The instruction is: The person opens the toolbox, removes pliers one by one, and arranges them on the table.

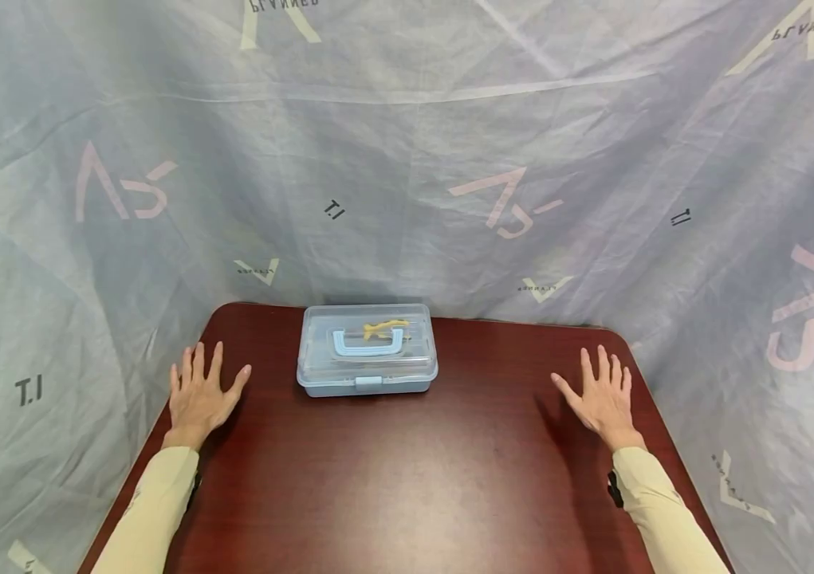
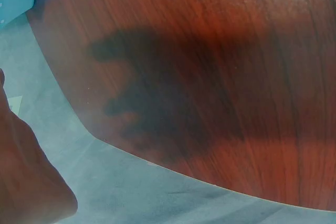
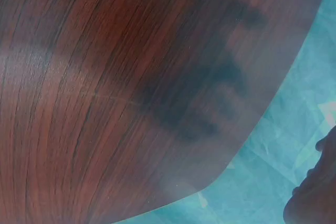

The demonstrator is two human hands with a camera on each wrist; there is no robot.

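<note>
At the far edge of the desk, left of centre: one box, the only container in view. Pale blue base, clear lid down on it. One light-blue handle on top of the lid, lying flat; one latch at the middle of the front side. Contents show through the lid: yellow material towards the back, right of the middle. One piece or several, cannot tell; nature unclear through the plastic.

Hands: two, both palm down, one over each side of the desk. Left hand is the nearer to the box, off its left side and not touching it. Grip slack, thumb and fingers spread apart. Right hand well apart from the box, near the right edge; grip likewise loose, fingers fanned. Each wrist view shows a hand-shaped shadow on the wood, separate from the hand itself. A blue corner of the box enters the left wrist view.

Sleeves: two, cream, left and right. Grey printed cloth hangs behind and along both sides.
</note>
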